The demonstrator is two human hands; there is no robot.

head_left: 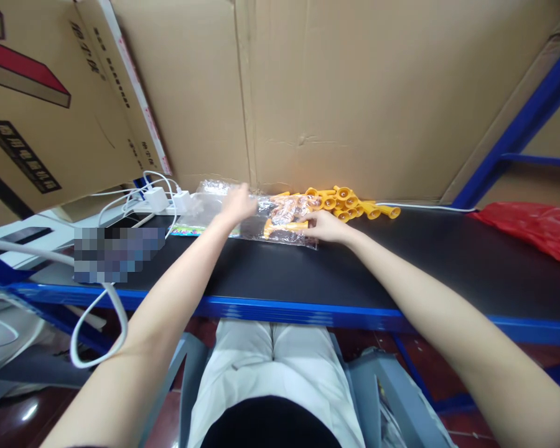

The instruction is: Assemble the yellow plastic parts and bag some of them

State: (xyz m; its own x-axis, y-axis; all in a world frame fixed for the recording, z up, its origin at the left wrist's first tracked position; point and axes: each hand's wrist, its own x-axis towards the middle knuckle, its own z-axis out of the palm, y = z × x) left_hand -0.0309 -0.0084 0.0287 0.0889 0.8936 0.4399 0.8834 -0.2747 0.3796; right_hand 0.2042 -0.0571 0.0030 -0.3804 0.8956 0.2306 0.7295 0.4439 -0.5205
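My right hand [326, 226] has its thumb and fingers closed on one end of a yellow plastic horn-shaped piece [280, 228]. This piece lies level over clear plastic; whether it is inside the plastic or on top, I cannot tell. My left hand [239, 204] is slightly blurred, its fingers curled in at the clear plastic bag [205, 208]. A bright printed strip shows along the bag's lower left edge. Just behind my right hand, several yellow horn-shaped pieces [343, 202] lie in a heap, some partly under crumpled clear wrap [287, 206].
White chargers [155, 199] and tangled cables sit at the left beside a blurred-out object [121, 254]. A red plastic bag [536, 230] lies at the right end of the black shelf [401, 267]. Cardboard [354, 93] stands behind; a white cable loop [121, 317] hangs by my left forearm.
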